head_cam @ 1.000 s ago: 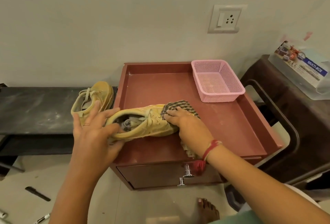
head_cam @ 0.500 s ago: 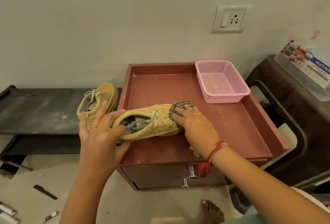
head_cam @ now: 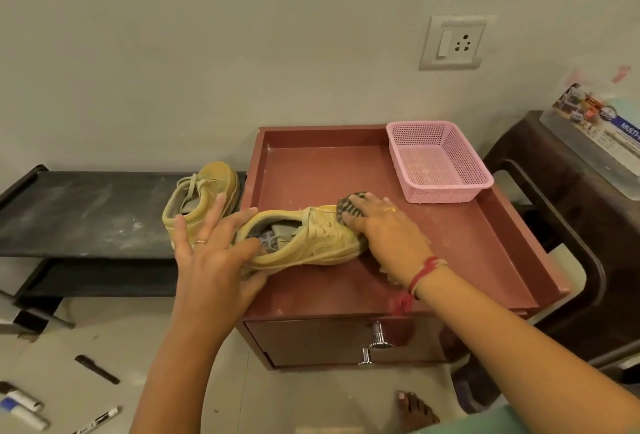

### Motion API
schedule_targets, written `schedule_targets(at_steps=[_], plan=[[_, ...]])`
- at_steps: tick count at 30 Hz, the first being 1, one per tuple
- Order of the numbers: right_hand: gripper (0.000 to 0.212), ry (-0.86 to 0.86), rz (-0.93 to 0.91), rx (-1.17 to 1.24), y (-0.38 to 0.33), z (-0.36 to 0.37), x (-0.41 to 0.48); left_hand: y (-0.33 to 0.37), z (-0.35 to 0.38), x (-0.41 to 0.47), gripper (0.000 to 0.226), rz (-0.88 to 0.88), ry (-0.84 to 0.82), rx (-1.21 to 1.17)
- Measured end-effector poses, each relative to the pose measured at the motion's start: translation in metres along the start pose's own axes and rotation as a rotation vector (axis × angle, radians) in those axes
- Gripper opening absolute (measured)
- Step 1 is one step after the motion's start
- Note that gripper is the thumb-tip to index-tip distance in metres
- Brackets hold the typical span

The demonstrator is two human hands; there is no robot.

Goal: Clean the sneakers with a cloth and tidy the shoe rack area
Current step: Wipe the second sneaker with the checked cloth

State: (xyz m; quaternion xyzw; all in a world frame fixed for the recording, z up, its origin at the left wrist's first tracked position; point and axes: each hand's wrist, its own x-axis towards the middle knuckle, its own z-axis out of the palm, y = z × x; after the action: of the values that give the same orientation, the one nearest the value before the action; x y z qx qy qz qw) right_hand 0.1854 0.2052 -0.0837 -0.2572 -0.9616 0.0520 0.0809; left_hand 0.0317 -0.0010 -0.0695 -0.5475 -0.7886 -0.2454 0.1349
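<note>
The clear plastic box (head_cam: 596,137) at right carries a label reading "MULTI" (the rest runs off frame).

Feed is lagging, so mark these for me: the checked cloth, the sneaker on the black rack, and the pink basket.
checked cloth (head_cam: 347,208): head view, bunched part left of the fingertips
sneaker on the black rack (head_cam: 219,178): head view, toe end
pink basket (head_cam: 441,194): head view, front mesh wall

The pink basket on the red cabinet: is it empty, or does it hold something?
Empty: through the open top of the pink basket, only its bare mesh floor shows.
</note>
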Motion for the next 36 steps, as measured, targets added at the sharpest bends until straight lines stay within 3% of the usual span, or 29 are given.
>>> schedule_targets(at_steps=[2, 5, 8, 11, 16, 20, 23, 26, 29, 32, 36], plan=[[0.042, 0.003, 0.075, -0.047, 0.014, -0.003, 0.008, 0.000, -0.001, 0.000, 0.030, -0.005, -0.011, -0.007], [0.049, 0.062, 0.177, 0.143, 0.026, -0.008, 0.010, -0.001, -0.002, 0.000, 0.028, 0.002, -0.012, -0.007], [0.057, 0.126, 0.109, 0.362, 0.014, -0.015, 0.000, -0.001, -0.002, 0.002, 0.029, -0.001, -0.013, -0.011], [0.061, -0.020, -0.035, 0.261, -0.007, -0.007, -0.010, -0.001, -0.001, 0.003, 0.029, 0.001, -0.015, -0.021], [0.053, -0.062, 0.043, 0.017, 0.009, -0.003, 0.008, 0.000, 0.001, 0.004, 0.029, -0.006, -0.019, -0.048], [0.057, 0.104, 0.231, 0.208, 0.022, -0.013, 0.011, -0.001, 0.001, 0.004, 0.029, -0.010, -0.015, -0.057], [0.061, 0.049, 0.083, 0.370, -0.001, -0.007, 0.000, -0.002, 0.001, 0.005, 0.029, -0.011, -0.035, -0.042], [0.059, -0.001, 0.019, 0.185, -0.011, 0.011, -0.003, -0.004, 0.001, 0.008, 0.030, -0.023, -0.058, -0.045], [0.053, 0.012, 0.176, 0.113, 0.011, 0.013, 0.010, -0.003, 0.000, 0.006, 0.030, -0.029, -0.067, -0.062], [0.056, 0.086, 0.291, 0.309, 0.017, 0.005, 0.013, -0.005, 0.000, 0.007, 0.029, -0.028, -0.069, -0.062], [0.067, 0.110, 0.102, 0.391, -0.010, 0.006, -0.010, -0.004, 0.000, 0.007, 0.030, -0.033, -0.068, -0.041]])
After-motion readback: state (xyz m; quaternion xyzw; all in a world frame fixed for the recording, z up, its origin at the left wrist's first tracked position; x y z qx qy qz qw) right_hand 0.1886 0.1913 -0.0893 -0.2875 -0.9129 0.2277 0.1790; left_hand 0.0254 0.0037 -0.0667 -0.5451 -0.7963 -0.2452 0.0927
